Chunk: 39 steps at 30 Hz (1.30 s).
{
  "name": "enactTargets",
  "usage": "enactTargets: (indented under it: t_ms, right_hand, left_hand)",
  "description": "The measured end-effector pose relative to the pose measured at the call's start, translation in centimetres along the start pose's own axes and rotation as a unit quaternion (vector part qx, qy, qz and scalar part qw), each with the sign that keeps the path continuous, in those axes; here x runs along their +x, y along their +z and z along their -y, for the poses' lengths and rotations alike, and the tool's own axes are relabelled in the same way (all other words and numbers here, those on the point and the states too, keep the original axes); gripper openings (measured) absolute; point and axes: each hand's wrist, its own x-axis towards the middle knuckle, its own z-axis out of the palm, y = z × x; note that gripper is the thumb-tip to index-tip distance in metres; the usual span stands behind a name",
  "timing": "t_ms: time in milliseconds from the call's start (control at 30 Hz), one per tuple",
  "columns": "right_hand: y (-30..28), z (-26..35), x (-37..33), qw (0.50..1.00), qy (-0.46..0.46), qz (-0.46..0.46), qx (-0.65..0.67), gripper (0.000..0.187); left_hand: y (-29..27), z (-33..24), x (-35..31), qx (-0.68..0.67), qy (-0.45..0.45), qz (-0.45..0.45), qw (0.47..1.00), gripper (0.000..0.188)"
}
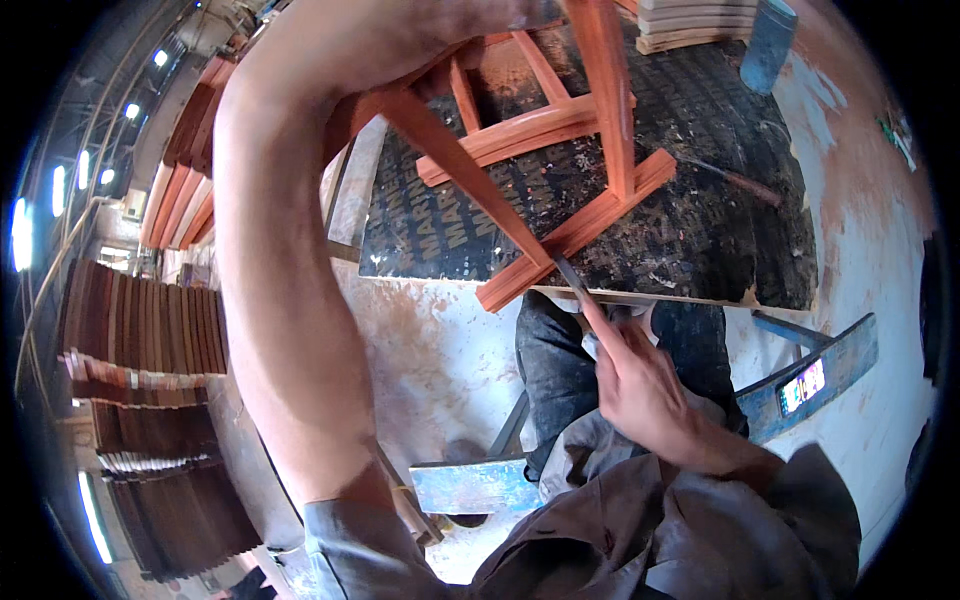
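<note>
— Where is the wooden frame (560,160)?

— It is reddish-orange and lies tilted on the dark board (700,200) of the bench, with one corner at the near edge.

— What does the right hand (640,385) do?

— It is closed around a thin metal tool (575,285), whose tip touches the frame at that near corner.

— And the left hand?

— The left arm (290,260) reaches up over the frame; the hand itself is out of view. Stacks of wooden slats (150,320) stand far to the left.

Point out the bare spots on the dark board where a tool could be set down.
The dark board is bare right of the red wooden frame, up to its right edge. Its near-left corner, left of the frame's diagonal leg, is also free. It is crowded at the near edge, where the right hand works a thin blade.
</note>
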Motion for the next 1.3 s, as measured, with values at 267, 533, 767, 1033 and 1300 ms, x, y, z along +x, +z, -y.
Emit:
enactTargets:
  t_ms: [267, 533, 767, 1033, 1300]
  right_hand:
    - [2.7, 1.5, -0.2, 0.994, 0.068, 0.078, -0.040, 0.078]
    - [3.8, 1.5, 1.1, 0.991, 0.065, 0.092, -0.071, 0.083]
    - [3.9, 0.7, 3.1, 0.995, -0.011, 0.057, -0.075, 0.091]
    - [4.0, 1.2, 3.5, 0.995, 0.024, 0.067, -0.064, 0.080]
    - [1.6, 1.9, 1.3, 0.991, 0.055, 0.105, -0.064, 0.080]
  left_hand:
    - [0.9, -1.0, -1.3, -0.030, 0.011, -0.017, 0.999, 0.056]
    - [0.2, -0.7, -0.8, -0.040, -0.059, 0.008, 0.997, 0.061]
    - [-1.9, -1.6, -1.8, -0.107, -0.049, 0.100, 0.988, 0.062]
    - [1.2, -1.2, -1.8, -0.034, -0.020, -0.041, 0.998, 0.067]
    - [0.8, 0.0, -0.1, -0.039, -0.017, -0.021, 0.999, 0.067]
